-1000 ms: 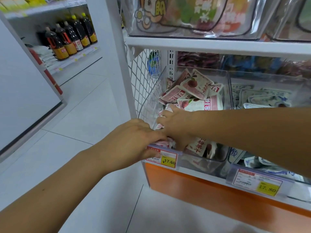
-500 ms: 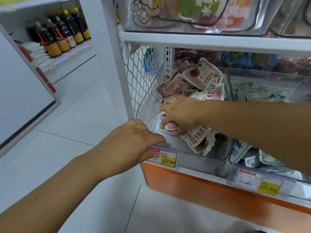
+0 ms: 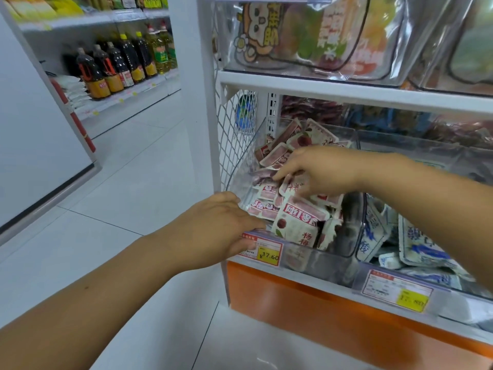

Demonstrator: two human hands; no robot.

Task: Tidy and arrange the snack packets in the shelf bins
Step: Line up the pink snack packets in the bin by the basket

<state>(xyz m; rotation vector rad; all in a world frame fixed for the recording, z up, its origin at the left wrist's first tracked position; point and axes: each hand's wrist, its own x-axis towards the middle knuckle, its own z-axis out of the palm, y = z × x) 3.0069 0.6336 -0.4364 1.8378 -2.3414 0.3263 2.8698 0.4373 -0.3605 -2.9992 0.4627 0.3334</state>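
Observation:
A clear plastic bin [image 3: 328, 260] at the left end of the lower shelf holds a heap of red-and-white snack packets [image 3: 298, 222]. My right hand [image 3: 317, 169] reaches into the bin from the right and pinches a packet in the middle of the heap with curled fingers. My left hand [image 3: 213, 231] rests at the bin's front left corner, fingers fairly straight against the rim above the price tag, with packets right beside the fingertips.
A second clear bin [image 3: 416, 273] to the right holds blue-and-white packets. A white wire mesh panel [image 3: 234, 134] closes the shelf's left side. Yellow price tags [image 3: 266, 253] line the shelf edge. Big snack bags [image 3: 306, 36] sit above. Bottles [image 3: 117, 65] stand across the aisle.
My right hand rose from the front of the bin to the middle of the heap and now pinches a packet there. My left hand stayed at the front corner.

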